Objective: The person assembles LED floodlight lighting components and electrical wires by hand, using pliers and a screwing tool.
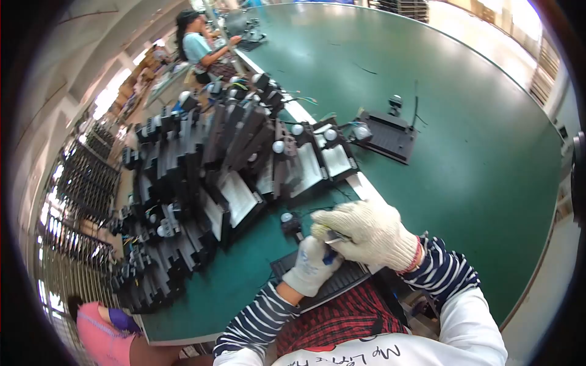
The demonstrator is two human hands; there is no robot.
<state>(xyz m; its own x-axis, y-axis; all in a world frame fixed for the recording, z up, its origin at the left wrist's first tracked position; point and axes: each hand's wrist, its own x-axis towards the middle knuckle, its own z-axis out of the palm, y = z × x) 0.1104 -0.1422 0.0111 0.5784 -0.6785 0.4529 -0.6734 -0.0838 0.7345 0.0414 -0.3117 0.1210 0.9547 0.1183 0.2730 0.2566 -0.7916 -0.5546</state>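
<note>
My left hand, in a white knit glove, rests on a black finned lamp housing lying near the table's front edge, and closes around a small blue-handled tool. My right hand, also gloved, is closed over the tool's metal tip just above the left hand. A small black sensor with a white dome and thin wires lies right beside both hands, to their left.
A big pile of black housings with white panels fills the green table on the left. One more housing lies apart, farther back. A person in a light blue top works at the far end; another in pink sits low left.
</note>
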